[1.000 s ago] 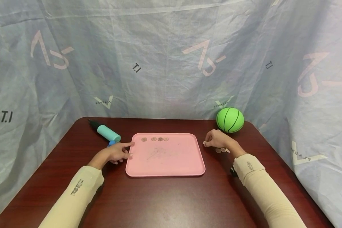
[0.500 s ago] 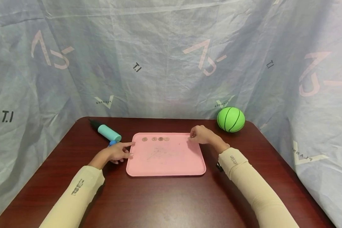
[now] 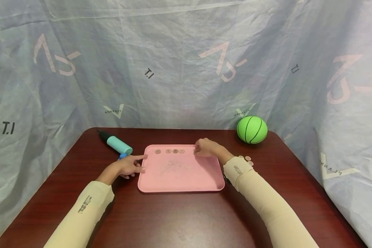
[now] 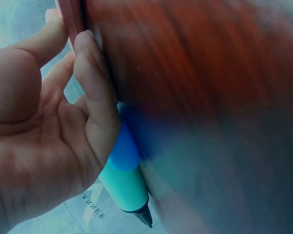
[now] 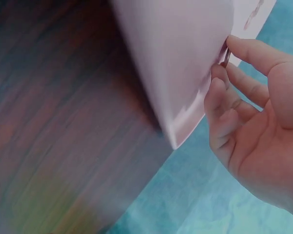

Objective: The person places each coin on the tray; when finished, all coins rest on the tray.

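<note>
A pink tray (image 3: 181, 174) lies on the table, with several coins (image 3: 175, 151) in a row along its far side. My left hand (image 3: 128, 166) grips the tray's left rim. In the left wrist view the rim (image 4: 73, 22) runs between the thumb and a finger of my left hand (image 4: 53, 107). Over the far right part of the tray, my right hand (image 3: 206, 148) pinches a coin. That coin (image 5: 227, 56) shows edge-on between thumb and fingertip in the right wrist view, close above the tray (image 5: 180, 58), with the right hand (image 5: 256, 105) behind it.
Three loose coins (image 3: 248, 158) lie on the dark wooden table (image 3: 179, 217), beyond the right sleeve. A green ball (image 3: 252, 130) sits at the back right. To the left is a turquoise pen-shaped thing (image 3: 119, 144) with a black tip and blue end. A grey cloth (image 3: 173, 86) hangs behind.
My right hand has carried a coin leftward from beside the tray to over its far right part. The loose coins show again past the sleeve. My left hand keeps its place on the rim.
</note>
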{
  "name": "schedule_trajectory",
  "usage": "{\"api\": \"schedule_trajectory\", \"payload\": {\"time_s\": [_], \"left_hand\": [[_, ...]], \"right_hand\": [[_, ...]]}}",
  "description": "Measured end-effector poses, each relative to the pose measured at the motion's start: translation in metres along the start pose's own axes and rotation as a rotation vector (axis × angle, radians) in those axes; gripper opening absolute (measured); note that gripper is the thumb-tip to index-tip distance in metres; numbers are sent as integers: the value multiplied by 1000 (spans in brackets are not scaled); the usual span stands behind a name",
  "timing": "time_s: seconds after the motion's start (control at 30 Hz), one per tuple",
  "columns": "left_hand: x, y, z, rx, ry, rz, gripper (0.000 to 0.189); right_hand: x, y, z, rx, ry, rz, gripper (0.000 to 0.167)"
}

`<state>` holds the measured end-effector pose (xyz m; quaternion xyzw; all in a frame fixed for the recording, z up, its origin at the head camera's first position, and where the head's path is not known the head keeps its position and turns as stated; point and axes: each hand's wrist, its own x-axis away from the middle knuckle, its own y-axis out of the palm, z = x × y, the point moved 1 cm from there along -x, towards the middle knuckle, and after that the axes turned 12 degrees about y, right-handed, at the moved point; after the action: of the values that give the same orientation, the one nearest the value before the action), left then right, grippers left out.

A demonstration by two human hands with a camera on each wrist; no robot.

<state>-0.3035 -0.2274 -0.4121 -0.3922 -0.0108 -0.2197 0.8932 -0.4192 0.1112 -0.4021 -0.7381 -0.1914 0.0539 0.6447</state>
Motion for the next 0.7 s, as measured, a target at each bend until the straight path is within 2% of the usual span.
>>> {"api": "schedule_trajectory", "payload": {"time_s": [0.37,0.7], "left_hand": [[-1,0,-3,0,1,2,67],[0,-1,-2,2,14,0,68]], "right_hand": [[-12,2,-15,-62,-10,-48,13],[-18,5,-25,-114,16,-38,16]]}}
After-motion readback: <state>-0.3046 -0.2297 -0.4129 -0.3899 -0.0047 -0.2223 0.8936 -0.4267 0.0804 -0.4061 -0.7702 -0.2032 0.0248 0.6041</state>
